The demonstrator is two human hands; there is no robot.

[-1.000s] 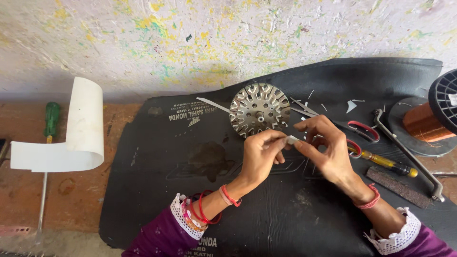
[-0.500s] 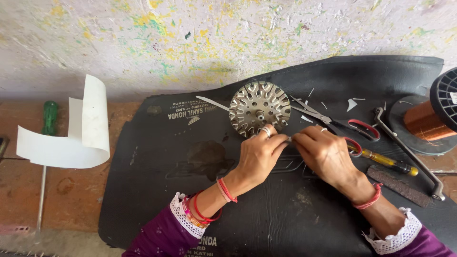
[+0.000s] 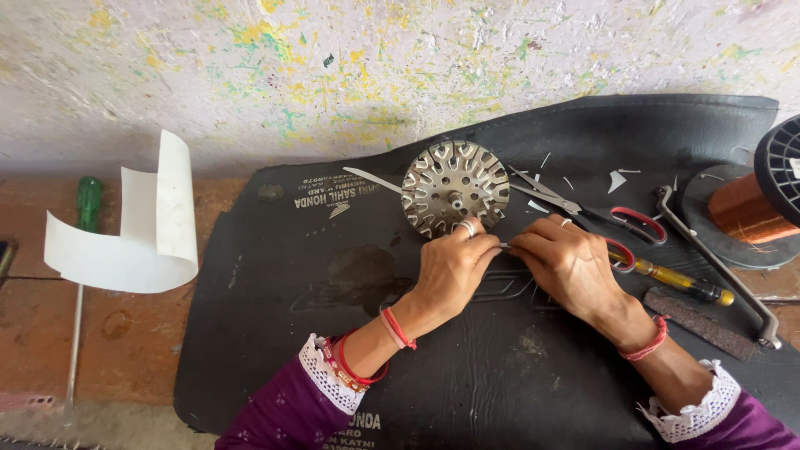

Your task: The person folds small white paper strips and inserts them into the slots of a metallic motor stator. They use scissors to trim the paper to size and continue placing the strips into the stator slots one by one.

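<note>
Head view shows both hands meeting on a black rubber mat [image 3: 517, 367], just below a round slotted metal disc [image 3: 456, 187] that lies flat on it. The left hand [image 3: 450, 267] and right hand [image 3: 567, 262] pinch between their fingertips a thin, narrow strip [image 3: 503, 246]; only a sliver of it shows, so I cannot tell its material. Both sets of fingers are closed narrow on it, knuckles nearly touching.

Judging by its thinness, the strip is light and bends or creases easily, so it is best held close to its ends with a gentle pinch. The disc looks stiff and heavy, with sharp-edged slots; its rim is the safer place to grip.

Scissors [image 3: 583, 208] with red handles and a yellow-handled screwdriver [image 3: 675, 282] lie just beside the right hand. A copper wire spool [image 3: 750, 208] stands at the mat's far right; curled white paper [image 3: 142, 242] lies well apart on the left.
</note>
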